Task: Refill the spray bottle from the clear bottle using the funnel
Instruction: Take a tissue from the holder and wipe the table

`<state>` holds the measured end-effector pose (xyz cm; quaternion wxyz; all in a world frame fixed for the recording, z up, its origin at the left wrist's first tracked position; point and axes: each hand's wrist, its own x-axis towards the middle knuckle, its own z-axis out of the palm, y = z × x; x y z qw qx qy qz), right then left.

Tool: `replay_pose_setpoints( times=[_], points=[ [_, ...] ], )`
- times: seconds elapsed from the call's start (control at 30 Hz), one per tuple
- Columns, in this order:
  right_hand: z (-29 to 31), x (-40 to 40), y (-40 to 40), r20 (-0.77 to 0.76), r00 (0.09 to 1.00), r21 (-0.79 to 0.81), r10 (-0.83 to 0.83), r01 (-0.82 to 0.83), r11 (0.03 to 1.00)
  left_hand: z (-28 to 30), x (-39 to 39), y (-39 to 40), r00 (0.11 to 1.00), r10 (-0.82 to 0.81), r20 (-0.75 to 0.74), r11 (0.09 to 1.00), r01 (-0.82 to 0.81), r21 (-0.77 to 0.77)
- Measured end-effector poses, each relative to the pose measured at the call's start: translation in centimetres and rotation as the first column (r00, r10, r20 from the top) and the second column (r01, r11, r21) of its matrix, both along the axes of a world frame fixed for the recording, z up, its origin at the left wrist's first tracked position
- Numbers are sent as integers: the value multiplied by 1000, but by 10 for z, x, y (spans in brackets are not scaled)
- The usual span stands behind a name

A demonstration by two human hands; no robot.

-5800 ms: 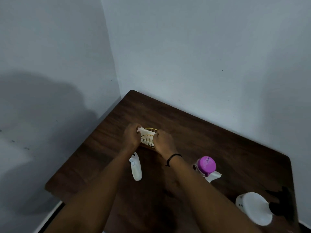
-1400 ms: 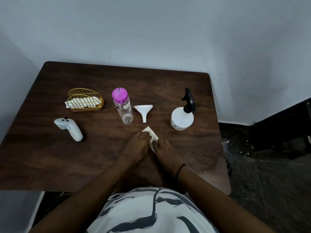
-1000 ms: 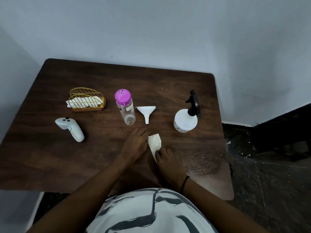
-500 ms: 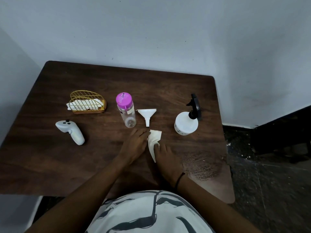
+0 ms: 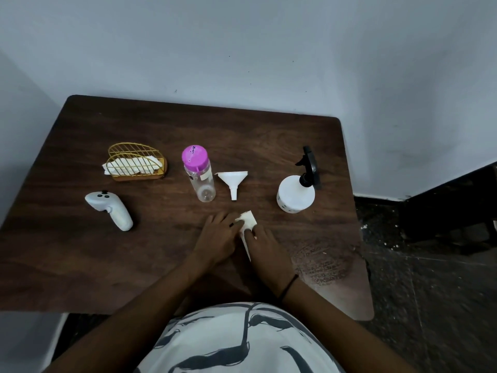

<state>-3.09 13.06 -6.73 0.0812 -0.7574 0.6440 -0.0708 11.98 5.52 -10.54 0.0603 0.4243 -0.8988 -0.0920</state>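
Observation:
The clear bottle (image 5: 199,179) with a pink cap stands upright mid-table. Just right of it the white funnel (image 5: 233,181) lies on its side, spout toward me. The white spray bottle (image 5: 295,195) with its black trigger head stands further right. In front of the funnel a folded white napkin (image 5: 249,221) lies on the dark wooden table (image 5: 67,251). My left hand (image 5: 218,235) touches its left edge with flat fingers. My right hand (image 5: 265,246) presses its near part with its fingertips. Neither hand touches the bottles or the funnel.
A gold wire napkin holder (image 5: 135,163) with white napkins stands at the back left. A white game controller (image 5: 110,210) lies at the left. The wall runs close behind the table. A worn pale patch marks the table's front right corner.
Both hands stayed on the napkin in front of the funnel and kept working it; its visible shape has shifted from a spread piece to a smaller fold. The bottles and funnel have not moved.

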Motion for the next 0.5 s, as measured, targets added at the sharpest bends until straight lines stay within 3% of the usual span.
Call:
replay_pose_setpoints(
  times=[0.13,0.3,0.5],
  points=[
    [-21,9,-26,-10,1000,60,0,1,998,3,8,-2,996,74,-54,997,-75,-23],
    [-27,18,-31,-166,985,73,40,-28,997,10,17,-6,986,161,-42,987,-161,-4],
    [-28,-5,-34,-181,982,106,-52,72,992,10,18,-8,985,174,-17,985,-173,26]
  ],
)
